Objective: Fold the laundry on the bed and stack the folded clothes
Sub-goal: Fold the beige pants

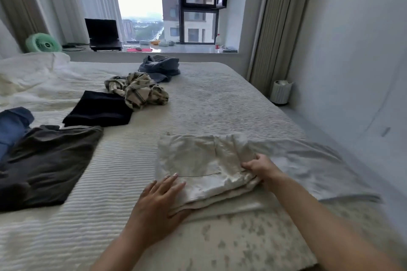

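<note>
A cream garment (198, 160), folded into a rough square, lies on the bed (220, 99) in front of me. My left hand (157, 200) lies flat with straight fingers on its near left corner. My right hand (257, 168) grips its right edge, the fingers curled under the layers. A folded black garment (99, 110) and a flat dark grey shirt (48, 160) lie to the left. A crumpled plaid garment (137, 90) and a crumpled blue-grey garment (160, 67) lie further back.
A blue garment (12, 125) lies at the far left edge, and a light grey sheet (308, 165) spreads to the right of the cream garment. White bedding (28, 75) is bunched at the back left. The windowsill carries a laptop (103, 34), a green fan (43, 43) and a bottle (217, 41).
</note>
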